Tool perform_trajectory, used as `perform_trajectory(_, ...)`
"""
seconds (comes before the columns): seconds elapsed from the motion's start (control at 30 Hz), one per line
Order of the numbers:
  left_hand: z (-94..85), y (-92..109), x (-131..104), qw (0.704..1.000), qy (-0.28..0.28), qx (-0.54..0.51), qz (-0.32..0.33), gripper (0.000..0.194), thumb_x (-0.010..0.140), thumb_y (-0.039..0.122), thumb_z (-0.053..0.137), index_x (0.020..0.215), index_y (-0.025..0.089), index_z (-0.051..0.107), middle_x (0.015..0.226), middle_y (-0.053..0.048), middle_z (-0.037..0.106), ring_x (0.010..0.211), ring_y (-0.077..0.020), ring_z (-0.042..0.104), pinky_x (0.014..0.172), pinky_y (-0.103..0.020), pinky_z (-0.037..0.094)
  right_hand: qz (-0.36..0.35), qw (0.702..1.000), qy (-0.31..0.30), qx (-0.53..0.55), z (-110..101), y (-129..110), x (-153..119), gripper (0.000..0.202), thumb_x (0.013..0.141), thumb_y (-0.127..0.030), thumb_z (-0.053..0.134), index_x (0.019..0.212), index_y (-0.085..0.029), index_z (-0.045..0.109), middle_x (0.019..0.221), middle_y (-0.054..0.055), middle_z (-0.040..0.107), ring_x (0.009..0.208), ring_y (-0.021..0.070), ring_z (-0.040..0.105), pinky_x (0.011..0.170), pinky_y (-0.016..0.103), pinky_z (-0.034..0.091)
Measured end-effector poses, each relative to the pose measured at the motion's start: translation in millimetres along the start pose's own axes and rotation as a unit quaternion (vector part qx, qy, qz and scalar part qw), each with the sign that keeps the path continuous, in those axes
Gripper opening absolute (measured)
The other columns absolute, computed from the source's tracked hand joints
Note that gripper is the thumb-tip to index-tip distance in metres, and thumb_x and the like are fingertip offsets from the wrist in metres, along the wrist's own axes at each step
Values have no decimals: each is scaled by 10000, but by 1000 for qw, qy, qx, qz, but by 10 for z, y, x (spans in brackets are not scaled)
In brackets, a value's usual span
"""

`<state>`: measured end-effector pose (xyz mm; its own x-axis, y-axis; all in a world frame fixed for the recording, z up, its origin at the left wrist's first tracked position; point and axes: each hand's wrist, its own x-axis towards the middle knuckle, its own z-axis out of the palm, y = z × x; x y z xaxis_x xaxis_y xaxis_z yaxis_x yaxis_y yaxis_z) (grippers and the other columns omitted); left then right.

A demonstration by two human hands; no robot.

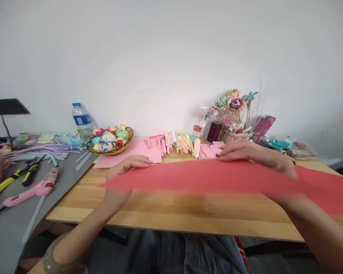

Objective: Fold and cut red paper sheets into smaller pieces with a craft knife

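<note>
A sheet of red paper [200,177] is held up over the wooden table, tilted so that it shows as a long, thin shape. Its near edge is smeared by motion. My left hand [128,164] grips it at the left, fingers along the far edge and a ring on one finger. At the right, my right hand [254,154] has its fingers over the far edge, with a small dark thing by the fingertips that I cannot make out. The paper hides parts of both hands. More red paper [328,190] lies on the table beside my right forearm.
Along the wall stand a basket of paper flowers [119,142], a water bottle [82,121], folded paper strips [177,142], a thread spool [214,131] and a pink can [263,127]. A pink glue gun [31,193] and pliers [31,173] lie left, near another person's hand [7,163].
</note>
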<state>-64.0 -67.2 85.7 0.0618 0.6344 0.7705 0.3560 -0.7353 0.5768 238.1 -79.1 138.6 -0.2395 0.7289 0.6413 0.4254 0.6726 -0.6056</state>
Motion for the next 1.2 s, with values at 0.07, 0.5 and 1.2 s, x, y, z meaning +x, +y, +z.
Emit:
perform_trajectory(0.07,38,-91,-49,993,-62,30,92,206,862,335,530,801,179,649,828,-56,673,822,-173,626,738,-319,523,-63,994,-20,-83,-13,91,-162,148,811,-343,546,786,-301,686,876,21,680,912,205,617,836,375,484)
perform_trajectory(0.5,120,-659,-679,895,-349,225,160,252,884,193,456,1048,240,642,1054,-31,674,1129,-193,528,945,-410,421,-67,926,-252,-275,258,744,-1101,326,840,-195,465,1136,-215,598,1127,83,641,1077,211,568,875,377,499)
perform_trajectory(1.2,339,-661,-597,923,-250,198,-216,313,737,411,647,514,195,611,611,7,575,708,-169,504,700,-313,383,185,933,-192,-240,442,741,-971,454,868,-519,373,638,-215,621,681,44,656,594,181,597,539,284,423)
